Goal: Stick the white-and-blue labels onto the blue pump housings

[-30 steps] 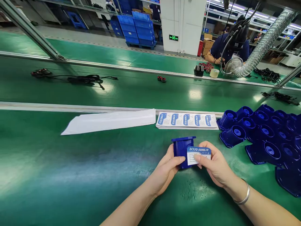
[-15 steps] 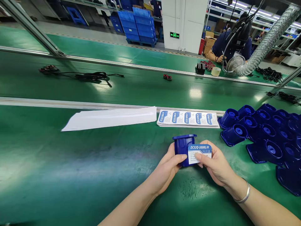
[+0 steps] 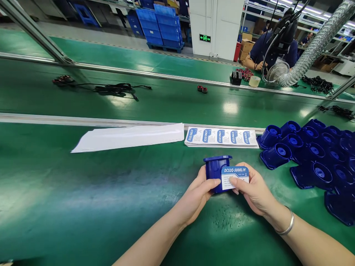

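Observation:
My left hand (image 3: 202, 190) is closed around a dark blue plastic housing (image 3: 213, 170) with a flat flange at its top. Between the thumb and fingers of my right hand (image 3: 253, 190) is a blue-and-white label (image 3: 235, 171) printed "DC52Q-5000L/H". The label's left edge lies against the side of the housing, while its right part sticks out past it. My left thumb rests by that left edge. Just beyond the hands lies a stack of printed label sheets (image 3: 222, 136), and left of it a pile of plain white sheets (image 3: 133, 137).
Many more blue housings (image 3: 316, 148) crowd the bench at the right. Behind a metal rail, a belt carries black cables (image 3: 116, 88) and small red-black coils (image 3: 202, 88). Across it, a co-worker (image 3: 256, 55) sits near a flexible silver duct (image 3: 313, 48).
The view has shifted slightly. On the belt, the cables and the red-black coils have moved a little to the right. My hands keep the same hold on housing and label.

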`<action>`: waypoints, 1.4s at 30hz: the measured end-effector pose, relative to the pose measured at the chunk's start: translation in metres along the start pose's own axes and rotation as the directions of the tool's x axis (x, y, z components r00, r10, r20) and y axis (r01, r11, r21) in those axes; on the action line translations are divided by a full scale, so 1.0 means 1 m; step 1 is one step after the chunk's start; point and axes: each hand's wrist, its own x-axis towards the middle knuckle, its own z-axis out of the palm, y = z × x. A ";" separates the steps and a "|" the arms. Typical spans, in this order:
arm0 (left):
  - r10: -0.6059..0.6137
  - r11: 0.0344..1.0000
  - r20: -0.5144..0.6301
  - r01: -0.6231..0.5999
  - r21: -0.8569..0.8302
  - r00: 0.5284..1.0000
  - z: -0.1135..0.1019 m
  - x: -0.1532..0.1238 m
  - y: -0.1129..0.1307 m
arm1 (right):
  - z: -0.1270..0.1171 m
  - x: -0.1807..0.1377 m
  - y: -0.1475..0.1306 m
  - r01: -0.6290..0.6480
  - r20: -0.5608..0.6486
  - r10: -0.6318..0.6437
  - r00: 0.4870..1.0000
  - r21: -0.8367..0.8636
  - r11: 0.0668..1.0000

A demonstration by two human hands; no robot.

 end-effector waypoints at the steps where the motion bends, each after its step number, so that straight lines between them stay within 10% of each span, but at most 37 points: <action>1: -0.004 1.000 0.002 0.004 0.007 1.000 -0.001 0.000 0.000 | 0.000 0.000 0.001 0.002 -0.001 -0.002 1.000 0.001 1.000; 42: 0.011 0.993 -0.061 -0.004 0.115 0.998 0.006 -0.002 0.004 | 0.001 0.001 0.005 0.014 0.003 -0.014 1.000 0.009 1.000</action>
